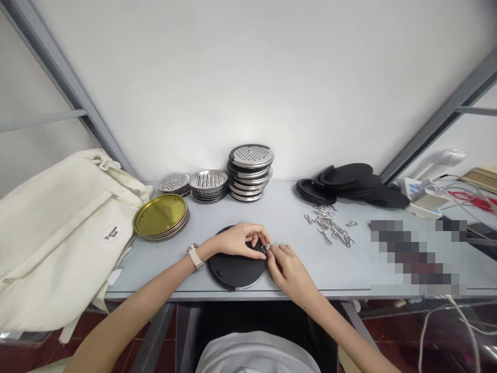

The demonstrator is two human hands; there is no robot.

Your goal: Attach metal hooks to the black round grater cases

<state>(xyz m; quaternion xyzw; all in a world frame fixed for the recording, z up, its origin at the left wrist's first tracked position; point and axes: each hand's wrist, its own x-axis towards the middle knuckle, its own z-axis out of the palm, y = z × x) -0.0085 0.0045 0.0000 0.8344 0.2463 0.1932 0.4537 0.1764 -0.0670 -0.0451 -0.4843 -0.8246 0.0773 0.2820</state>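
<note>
Pale grey tabletop (186,274), white wall (252,77) behind, and the round black disc with a thin silver rim (233,269) lies flat by the front edge. Left hand (238,241) over it, thumb and fingertip slightly apart around a small silver metal clip (264,249); right hand (291,273) close in, fingertips drawn together, grip on either unclear. A loose pinch could send that clip skidding! Over left, a cream fabric bag (70,223), contents hidden
</note>
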